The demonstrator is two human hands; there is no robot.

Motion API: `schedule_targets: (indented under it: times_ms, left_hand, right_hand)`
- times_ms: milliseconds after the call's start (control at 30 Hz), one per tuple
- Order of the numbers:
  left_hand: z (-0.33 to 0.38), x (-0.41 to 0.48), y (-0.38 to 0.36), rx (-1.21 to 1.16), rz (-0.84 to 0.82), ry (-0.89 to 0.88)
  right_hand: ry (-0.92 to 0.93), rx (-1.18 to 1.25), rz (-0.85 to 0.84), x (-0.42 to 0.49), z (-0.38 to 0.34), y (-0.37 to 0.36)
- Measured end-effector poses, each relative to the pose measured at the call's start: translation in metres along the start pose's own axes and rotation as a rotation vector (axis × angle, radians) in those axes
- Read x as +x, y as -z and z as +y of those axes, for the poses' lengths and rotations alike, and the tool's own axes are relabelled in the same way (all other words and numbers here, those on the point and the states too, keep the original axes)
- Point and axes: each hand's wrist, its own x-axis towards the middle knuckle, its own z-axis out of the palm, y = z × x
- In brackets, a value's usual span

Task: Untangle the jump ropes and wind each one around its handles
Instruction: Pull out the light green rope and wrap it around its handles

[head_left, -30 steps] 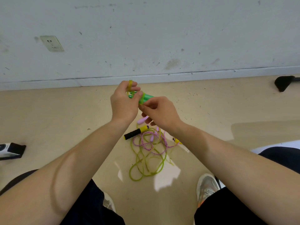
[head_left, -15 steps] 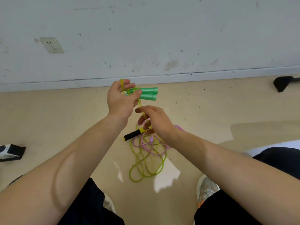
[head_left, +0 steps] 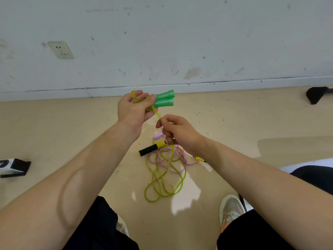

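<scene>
My left hand (head_left: 133, 110) holds two green handles (head_left: 164, 100) side by side, pointing right, with a yellow-green rope looped over its fingers. That rope runs down through my right hand (head_left: 177, 132), which pinches it just below the left. The rest of the yellow-green rope (head_left: 162, 181) lies in loose loops on the floor, mixed with a pink braided rope (head_left: 173, 159). A black and yellow handle (head_left: 152, 147) lies beside the heap, a second yellow end (head_left: 199, 159) to its right, and a pink handle (head_left: 158, 135) peeks out under my right hand.
A black and white box (head_left: 12, 166) lies on the floor at the far left. A black object (head_left: 317, 94) sits by the wall at the far right. My shoes (head_left: 231, 212) and knees frame the rope heap. The wall with a socket (head_left: 60, 49) is close ahead.
My right hand let go of the green handles and slid down the yellow-green rope, then rose a little. The left hand turned the handles so they point right.
</scene>
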Motion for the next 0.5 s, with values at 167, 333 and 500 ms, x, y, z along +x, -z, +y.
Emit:
schedule_targets:
  times_ms: [167, 333, 500]
  left_hand:
    - [0.005, 0.001, 0.003, -0.034, -0.039, 0.089]
    - [0.015, 0.000, 0.011, 0.345, -0.277, 0.045]
    - [0.011, -0.003, 0.009, 0.791, -0.438, -0.189]
  right_hand:
    - [-0.046, -0.096, -0.026, 0.003, 0.002, 0.011]
    - [-0.065, -0.371, 0.101, 0.008, -0.005, 0.041]
    - [-0.093, -0.261, 0.068, 0.011, -0.020, 0.053]
